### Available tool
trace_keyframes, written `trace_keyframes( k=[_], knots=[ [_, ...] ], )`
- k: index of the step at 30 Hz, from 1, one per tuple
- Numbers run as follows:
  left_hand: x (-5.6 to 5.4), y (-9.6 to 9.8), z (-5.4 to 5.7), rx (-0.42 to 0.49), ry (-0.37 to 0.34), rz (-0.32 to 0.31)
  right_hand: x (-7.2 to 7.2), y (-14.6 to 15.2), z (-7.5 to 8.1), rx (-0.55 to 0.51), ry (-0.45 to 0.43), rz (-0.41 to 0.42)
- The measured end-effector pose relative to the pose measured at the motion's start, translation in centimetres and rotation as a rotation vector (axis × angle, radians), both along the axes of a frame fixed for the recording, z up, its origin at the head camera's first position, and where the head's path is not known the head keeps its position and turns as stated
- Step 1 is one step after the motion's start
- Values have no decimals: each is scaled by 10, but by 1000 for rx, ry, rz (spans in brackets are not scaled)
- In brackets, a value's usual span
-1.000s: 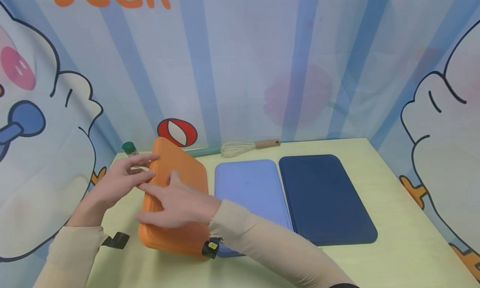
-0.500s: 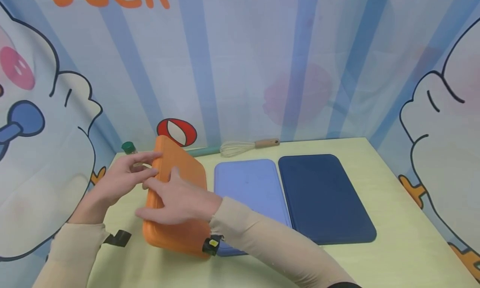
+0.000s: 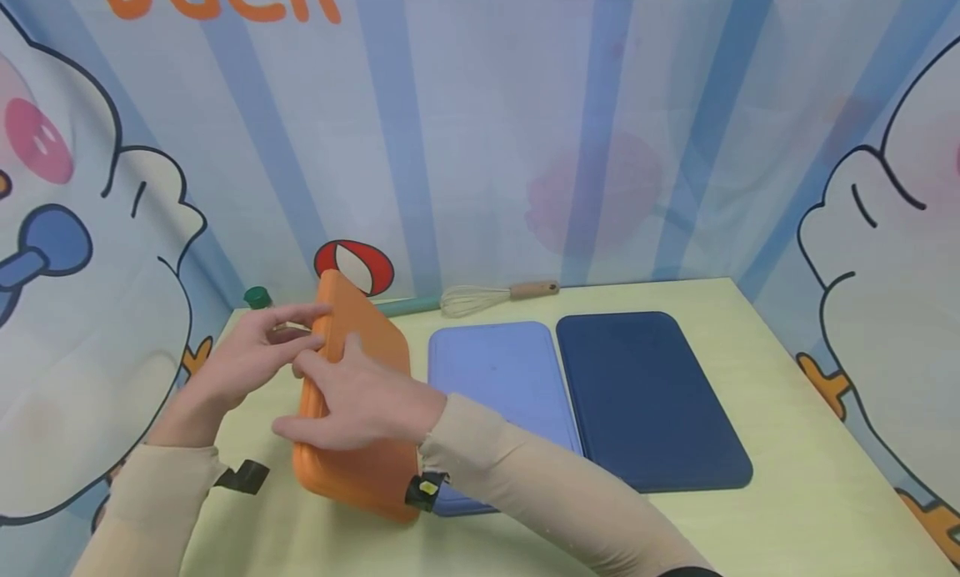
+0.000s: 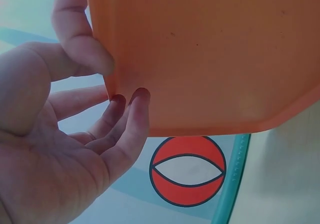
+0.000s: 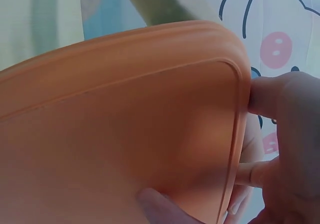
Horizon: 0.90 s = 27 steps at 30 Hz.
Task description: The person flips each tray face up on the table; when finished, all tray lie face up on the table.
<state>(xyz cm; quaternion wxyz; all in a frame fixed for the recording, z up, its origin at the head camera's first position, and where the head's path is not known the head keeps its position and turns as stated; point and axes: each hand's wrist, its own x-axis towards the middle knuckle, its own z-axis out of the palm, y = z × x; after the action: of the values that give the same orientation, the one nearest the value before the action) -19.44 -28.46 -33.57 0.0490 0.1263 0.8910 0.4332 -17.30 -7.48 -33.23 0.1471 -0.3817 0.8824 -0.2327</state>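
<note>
Gripping the orange board, left hand and right hand fingers have shifted it slightly rightward.

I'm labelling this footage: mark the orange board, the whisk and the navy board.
Orange board [image 4: 205, 58]: left wrist view, on its broad face.
Whisk [image 3: 512, 292]: head view, where wires meet handle.
Navy board [image 3: 652, 400]: head view, on its flat top.

Orange lettering, apparently "DUCK", its top cut off, on the blue-striped backdrop.
</note>
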Motion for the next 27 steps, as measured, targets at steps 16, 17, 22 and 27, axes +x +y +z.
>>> trace_keyframes(
  k=[16, 17, 22, 27],
  knots=[
    [-2, 6, 0, 78, -29, -8, 2, 3, 6, 39, 62, 21],
    [-2, 7, 0, 81, -23, -10, 2, 3, 6, 44, 60, 19],
    [-3, 10, 0, 74, 22, -13, 1, 6, 7, 19, 68, 32],
    [-5, 13, 0, 67, 34, -6, 0, 8, 8, -24, 60, 40]
  ],
)
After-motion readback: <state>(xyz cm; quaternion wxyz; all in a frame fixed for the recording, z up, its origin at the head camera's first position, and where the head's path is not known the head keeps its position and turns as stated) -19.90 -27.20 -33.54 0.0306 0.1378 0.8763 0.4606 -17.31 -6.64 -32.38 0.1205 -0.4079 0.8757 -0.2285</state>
